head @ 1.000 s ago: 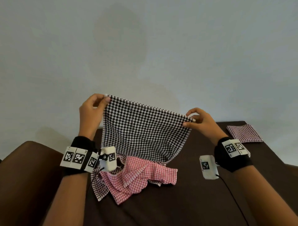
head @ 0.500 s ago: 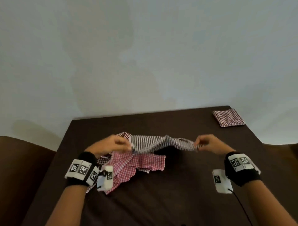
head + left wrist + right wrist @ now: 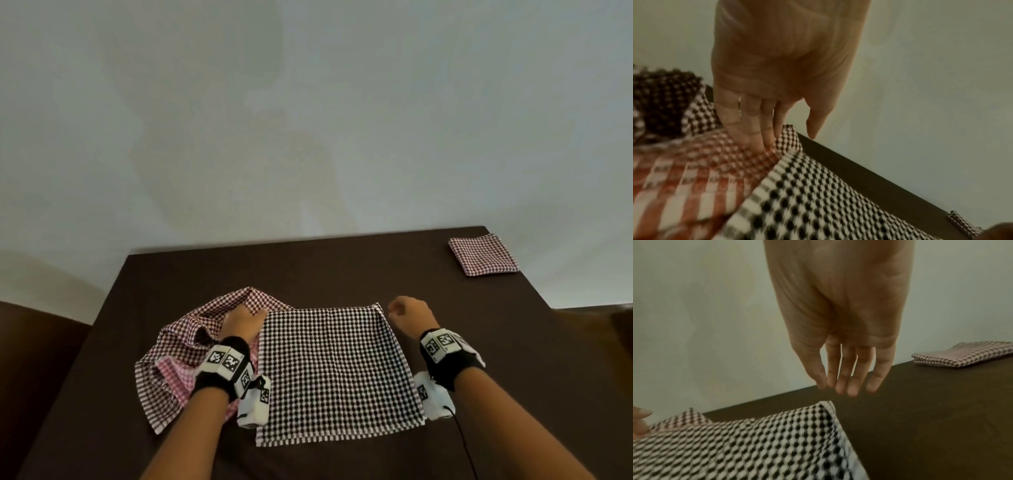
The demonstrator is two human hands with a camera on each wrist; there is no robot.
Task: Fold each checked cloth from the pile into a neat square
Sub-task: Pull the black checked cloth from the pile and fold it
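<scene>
A black-and-white checked cloth lies spread flat on the dark brown table. My left hand is at its far left corner. In the left wrist view the left hand's straight fingers press down beside that corner, onto the pile. My right hand hovers just past the far right corner. Its fingers hang loose and straight above the table, holding nothing. The pile at the left holds a crumpled red checked cloth and a maroon checked one.
A folded maroon checked square lies at the table's far right corner, also seen in the right wrist view. A pale wall stands behind the table's far edge. A brown seat is at the left.
The black-and-white cloth, held up in the air by its top corners, came down and now lies flat on the table. Both hands have let go of the corners.
</scene>
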